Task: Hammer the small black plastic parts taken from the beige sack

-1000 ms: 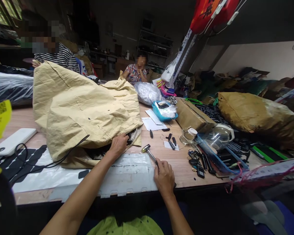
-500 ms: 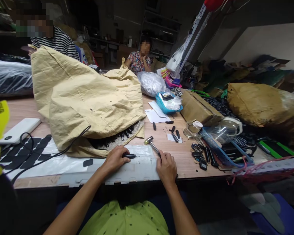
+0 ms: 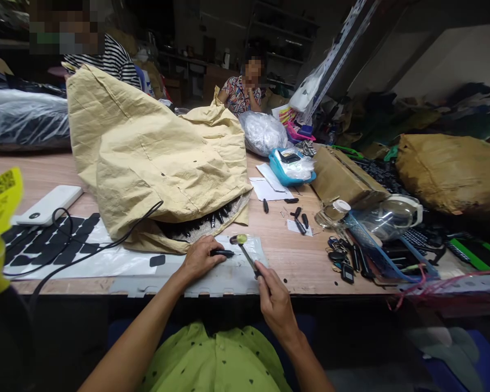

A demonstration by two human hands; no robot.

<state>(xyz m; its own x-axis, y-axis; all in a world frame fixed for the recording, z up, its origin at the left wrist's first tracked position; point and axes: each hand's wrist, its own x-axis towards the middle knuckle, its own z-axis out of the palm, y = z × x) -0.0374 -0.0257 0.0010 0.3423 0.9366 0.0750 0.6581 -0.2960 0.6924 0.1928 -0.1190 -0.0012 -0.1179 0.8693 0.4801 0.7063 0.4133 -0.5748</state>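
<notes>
My left hand [image 3: 200, 258] is closed on a small black part [image 3: 222, 252], holding it low over the grey metal plate [image 3: 163, 284] at the table's front edge. Fingers wrapped round its handle, my right hand [image 3: 274, 294] holds a hammer [image 3: 245, 251]. The hammer's head is slightly blurred and sits just right of the black part's tip. Behind my left hand, a big beige cloth sack [image 3: 159, 163] lies with its mouth open, and many black parts show inside. A black square pad [image 3: 157, 261] rests left of my left hand.
A white power bank [image 3: 51, 204] and black cable lie left. Right are loose black parts [image 3: 299, 224], keys [image 3: 338, 253], a blue basket [image 3: 359, 239], a clear jug [image 3: 392, 215] and a cardboard box [image 3: 345, 177]. Two people [image 3: 245, 92] [image 3: 118, 62] sit across the table.
The hammer has swung left and its head now stands nearer the black part. My right hand has turned with it. The whole view has shifted slightly.
</notes>
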